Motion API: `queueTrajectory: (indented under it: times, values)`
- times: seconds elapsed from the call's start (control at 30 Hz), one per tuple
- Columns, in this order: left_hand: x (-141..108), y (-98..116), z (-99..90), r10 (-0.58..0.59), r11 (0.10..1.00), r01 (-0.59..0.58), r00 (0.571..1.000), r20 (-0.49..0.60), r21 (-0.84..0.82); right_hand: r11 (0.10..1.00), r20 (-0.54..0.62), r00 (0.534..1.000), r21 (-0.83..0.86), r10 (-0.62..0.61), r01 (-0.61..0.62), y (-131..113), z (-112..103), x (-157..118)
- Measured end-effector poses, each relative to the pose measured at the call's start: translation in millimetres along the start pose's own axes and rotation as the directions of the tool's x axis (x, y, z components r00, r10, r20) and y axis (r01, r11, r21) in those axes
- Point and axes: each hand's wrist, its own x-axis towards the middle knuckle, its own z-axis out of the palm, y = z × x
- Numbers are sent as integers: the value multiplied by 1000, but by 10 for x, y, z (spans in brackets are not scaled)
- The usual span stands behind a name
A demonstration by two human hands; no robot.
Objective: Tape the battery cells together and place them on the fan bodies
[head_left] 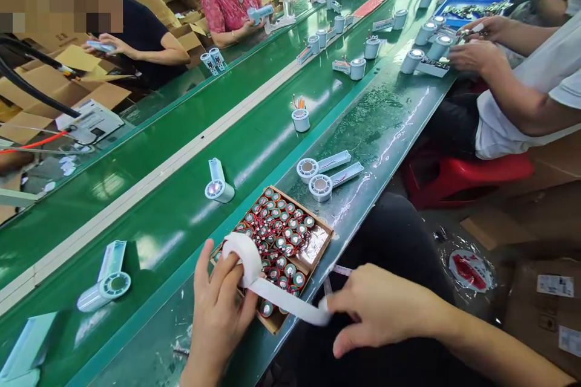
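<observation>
Head view: your left hand (222, 308) partly hides the box (318, 248) of motors (281, 236); its fingers pinch the tape roll (242, 254) over that box, while your right hand (381, 308) grips the strip (290, 305) taut.

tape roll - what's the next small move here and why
Probably tear or cut the strip free near the roll. The left hand holds the tape roll over the box of small motors, and the right hand has already drawn a strip out taut between them.
</observation>
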Motion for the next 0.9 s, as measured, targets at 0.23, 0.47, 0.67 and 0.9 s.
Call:
queueTrajectory:
  times: [0.23, 0.47, 0.67, 0.9]
  values:
    - [-71, 91, 63, 3, 999, -4, 1000, -15, -50, 891, -465, 884, -421, -49, -172, 131, -554, 413]
    - [-75, 147, 88, 11, 991, -14, 1000, -27, -133, 730, -300, 953, -660, -41, -176, 125, -650, 633]
    - [-43, 201, 100, 53, 985, -66, 995, -83, -158, 712, -249, 962, -695, -114, -95, 129, -658, 674]
    - [34, 240, 35, 117, 981, -134, 985, -125, -139, 963, -493, 827, -114, -270, 246, 90, -976, 421]
